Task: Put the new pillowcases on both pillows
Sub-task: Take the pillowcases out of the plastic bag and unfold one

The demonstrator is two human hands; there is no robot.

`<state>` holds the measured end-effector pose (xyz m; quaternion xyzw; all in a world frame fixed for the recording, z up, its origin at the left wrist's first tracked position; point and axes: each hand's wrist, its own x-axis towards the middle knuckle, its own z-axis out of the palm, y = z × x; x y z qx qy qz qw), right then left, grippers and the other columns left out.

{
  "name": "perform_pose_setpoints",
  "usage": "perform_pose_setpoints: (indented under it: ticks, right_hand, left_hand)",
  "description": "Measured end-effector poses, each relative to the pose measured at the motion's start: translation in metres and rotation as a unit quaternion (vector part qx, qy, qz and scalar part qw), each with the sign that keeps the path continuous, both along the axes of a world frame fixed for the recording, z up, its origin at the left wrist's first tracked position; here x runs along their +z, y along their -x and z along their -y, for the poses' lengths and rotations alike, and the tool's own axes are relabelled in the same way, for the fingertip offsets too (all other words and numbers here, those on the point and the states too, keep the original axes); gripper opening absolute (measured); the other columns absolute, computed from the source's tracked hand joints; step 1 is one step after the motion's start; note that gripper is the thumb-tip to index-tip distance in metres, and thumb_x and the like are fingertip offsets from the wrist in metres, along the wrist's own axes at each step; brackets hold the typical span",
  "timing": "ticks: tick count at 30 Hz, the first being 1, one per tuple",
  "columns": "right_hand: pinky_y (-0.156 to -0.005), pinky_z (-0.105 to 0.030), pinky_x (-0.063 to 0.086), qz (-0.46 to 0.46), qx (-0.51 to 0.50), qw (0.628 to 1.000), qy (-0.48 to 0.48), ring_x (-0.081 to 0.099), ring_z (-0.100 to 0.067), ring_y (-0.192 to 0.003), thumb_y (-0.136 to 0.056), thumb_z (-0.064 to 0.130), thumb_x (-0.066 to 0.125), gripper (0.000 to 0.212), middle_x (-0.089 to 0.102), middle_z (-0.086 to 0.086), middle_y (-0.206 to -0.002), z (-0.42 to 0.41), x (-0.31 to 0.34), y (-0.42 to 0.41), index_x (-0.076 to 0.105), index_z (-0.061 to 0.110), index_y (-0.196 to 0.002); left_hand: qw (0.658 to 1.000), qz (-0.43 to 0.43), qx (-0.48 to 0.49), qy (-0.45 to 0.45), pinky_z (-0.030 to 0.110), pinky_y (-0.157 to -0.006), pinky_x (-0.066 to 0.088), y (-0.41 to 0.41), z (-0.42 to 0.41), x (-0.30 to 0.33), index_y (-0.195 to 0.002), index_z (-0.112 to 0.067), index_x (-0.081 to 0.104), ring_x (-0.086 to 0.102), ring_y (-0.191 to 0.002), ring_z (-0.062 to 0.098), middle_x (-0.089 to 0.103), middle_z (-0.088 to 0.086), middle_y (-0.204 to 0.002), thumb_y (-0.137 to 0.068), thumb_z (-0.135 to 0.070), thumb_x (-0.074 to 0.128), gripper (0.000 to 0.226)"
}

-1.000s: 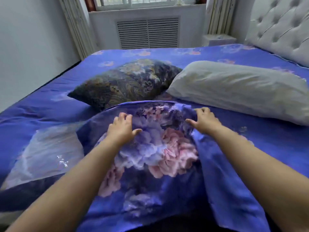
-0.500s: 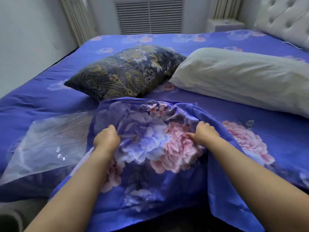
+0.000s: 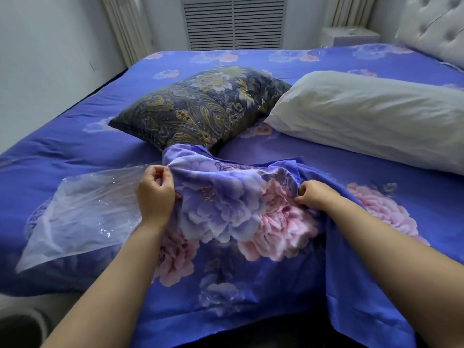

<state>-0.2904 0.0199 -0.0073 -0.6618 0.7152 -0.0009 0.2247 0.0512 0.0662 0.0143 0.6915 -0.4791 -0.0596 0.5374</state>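
Blue floral fabric pillowcase point(image 3: 226, 209) bunched on the bed between both hands, left hand point(image 3: 155, 194) pinching its left edge, right hand point(image 3: 316, 194) gripping its right fold, just before dark paisley pillow point(image 3: 198, 109)

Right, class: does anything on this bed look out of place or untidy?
Yes: a crumpled clear plastic bag lies loose on the bedsheet, beside the left hand. It is packaging, not bedding. Nothing looks torn or spilled.
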Motion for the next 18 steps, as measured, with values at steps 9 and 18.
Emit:
perform_pose_setpoints:
  ticks: [9, 18]
  right_hand:
    - [-0.040, -0.016, 0.041, 0.495, -0.104, 0.861, 0.061, 0.049, -0.013, -0.044, -0.099, 0.016, 0.044, 0.028, 0.051, -0.006, -0.055, 0.033, 0.082, -0.038, 0.051, 0.010, -0.073]
    - [-0.036, -0.016, 0.023, 0.369, 0.017, 0.924, -0.100, 0.034, -0.011, -0.033, -0.096, 0.037, 0.049, 0.042, 0.041, 0.000, -0.042, 0.004, 0.055, -0.096, 0.044, 0.014, -0.062]
  left_hand:
    - [0.969, -0.094, 0.162, 0.162, 0.028, -0.080, 0.041, -0.045, 0.035, 0.066, -0.095, 0.004, 0.066, 0.060, -0.091, 0.029, 0.067, 0.020, -0.096, -0.091, -0.024, 0.053, 0.031]
    - [0.963, 0.133, -0.189, -0.141, 0.041, -0.080, 0.050, 0.020, 0.038, 0.015, -0.102, -0.008, 0.061, 0.061, -0.088, 0.032, 0.064, 0.016, -0.094, -0.074, -0.046, 0.055, 0.047]
